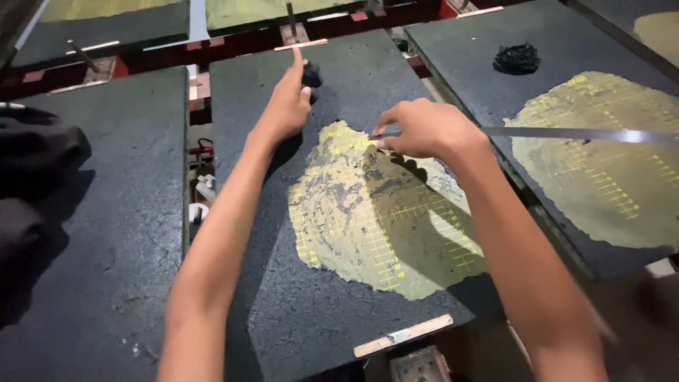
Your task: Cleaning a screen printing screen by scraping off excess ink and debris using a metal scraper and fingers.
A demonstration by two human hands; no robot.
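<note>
My right hand (424, 127) pinches one end of a long thin metal strip (580, 133), which runs off to the right over the neighbouring slab. The pinch sits at the top edge of a yellow patch with a faint grid (368, 212) on a dark slab (304, 318). At the far end of that slab my left hand (286, 102) is stretched out with its index finger pointing away. The other fingers rest against a small black cloth wad (311, 74). Whether they grip the wad is hidden.
A slab on the right carries a larger yellow gridded patch (601, 163) and another black wad (516, 58). A bare dark slab (106, 212) lies left, with dark cloth (35, 155) at its edge. A wooden strip (403, 334) sits at the near edge. Gaps separate the slabs.
</note>
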